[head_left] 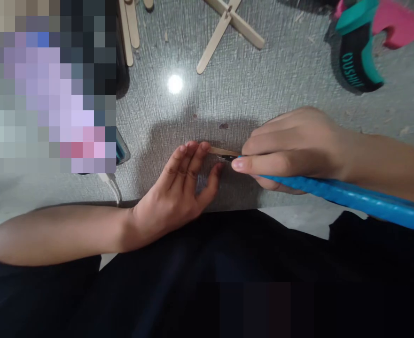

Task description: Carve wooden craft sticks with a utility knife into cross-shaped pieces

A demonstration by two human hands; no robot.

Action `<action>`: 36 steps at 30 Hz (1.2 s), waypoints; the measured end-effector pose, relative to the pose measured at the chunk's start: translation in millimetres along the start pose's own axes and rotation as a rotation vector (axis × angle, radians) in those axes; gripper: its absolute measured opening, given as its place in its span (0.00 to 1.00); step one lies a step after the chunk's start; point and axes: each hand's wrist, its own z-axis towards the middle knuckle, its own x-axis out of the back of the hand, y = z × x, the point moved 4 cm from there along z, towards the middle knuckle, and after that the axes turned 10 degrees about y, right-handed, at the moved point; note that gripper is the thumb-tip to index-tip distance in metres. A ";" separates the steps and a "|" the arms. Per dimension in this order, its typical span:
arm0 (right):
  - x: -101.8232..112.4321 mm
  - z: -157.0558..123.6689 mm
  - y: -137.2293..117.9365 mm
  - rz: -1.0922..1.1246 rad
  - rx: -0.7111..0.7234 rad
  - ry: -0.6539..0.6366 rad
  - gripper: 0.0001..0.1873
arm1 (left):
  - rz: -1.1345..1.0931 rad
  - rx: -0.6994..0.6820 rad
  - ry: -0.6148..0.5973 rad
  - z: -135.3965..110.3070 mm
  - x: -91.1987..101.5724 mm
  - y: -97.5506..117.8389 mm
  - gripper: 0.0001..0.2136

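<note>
The left hand [182, 188] lies open, palm down on the grey floor [263, 89], its fingers straight and close together; their tips touch the left end of a short wooden stick [223, 151], which lies flat near the middle of the scene, between the two hands. The right hand [291, 145] is closed round a blue tool [351, 197], whose long handle runs off to the right and near, while its dark tip meets the stick just beside the right thumb. Whether the tip is a blade cannot be told. Far off lie loose sticks [131, 28] to the left and a cross of sticks [228, 26] in the middle. A teal, pink and black sandal [360, 51] sits far right.
</note>
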 end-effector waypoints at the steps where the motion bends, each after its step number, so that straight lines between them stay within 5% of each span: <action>1: 0.4 0.5 -0.1 0.000 -0.003 -0.003 0.14 | -0.001 0.002 -0.008 0.8 0.3 0.1 0.26; 13: 1.9 -2.9 1.4 0.043 -0.085 0.010 0.15 | -0.052 0.016 -0.008 5.8 0.8 1.1 0.21; 30: 4.6 4.2 3.8 0.113 -0.009 0.060 0.20 | 0.081 -0.061 0.038 11.2 2.8 1.1 0.17; 36: 4.3 2.9 4.9 0.150 -0.027 0.048 0.19 | -0.067 0.007 0.008 5.4 0.0 0.5 0.20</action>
